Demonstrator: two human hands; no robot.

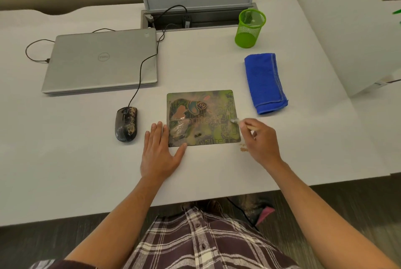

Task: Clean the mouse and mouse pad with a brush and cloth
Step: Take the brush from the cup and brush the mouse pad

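Green and brown swirls cover the mouse pad (202, 117), a thin flat square with round corners that lies in the middle of the white desk (86, 160). Its top looks shiny in one spot and has pale letters printed across it. A few dark bits sit on it near the front edge.

The left hand (159, 151) lies flat with straight fingers at the pad's front left corner, the thumb touching the pad's front edge. The right hand (261, 138) has its fingers curled around a thin wooden brush (243, 123). The pale bristle end is blurry and sits at the right edge of the pad. Small tan crumbs (244, 148) lie on the desk just beside the pad's front right corner.

The mouse (126, 124) sits to the left of the pad, near the left hand but not touching it. It is black, smooth and rounded like an egg, and it is speckled with light dusty bits. Its dark wire runs up toward the back of the desk.

A fluffy blue cloth (264, 82) lies folded into a long shape behind and to the right of the pad. Behind it stands a round green mesh cup (249, 28). A closed grey laptop (101, 60) lies flat at the back left.
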